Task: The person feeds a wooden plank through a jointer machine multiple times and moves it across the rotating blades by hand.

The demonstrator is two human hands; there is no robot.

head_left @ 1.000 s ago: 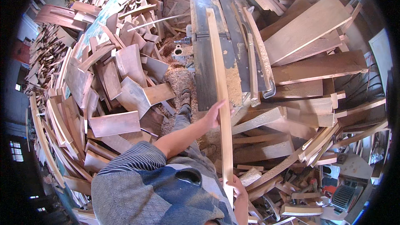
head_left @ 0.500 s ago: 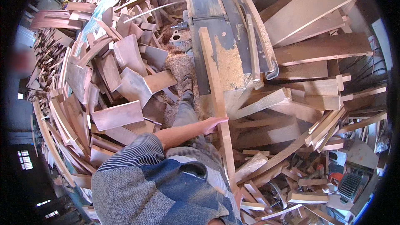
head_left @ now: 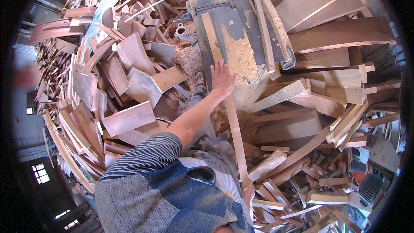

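Wood strip (head_left: 233, 121): long axis running away from body, slightly leftward; far end over dark counter (head_left: 226, 15), near end overhanging toward body. Left hand (head_left: 223, 79) flat across strip, fingers extended, nearer far end; right hand (head_left: 248, 190) holding near end.

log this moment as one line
left hand: palm-down on wood strip | right hand: at near end | far end: over machine table
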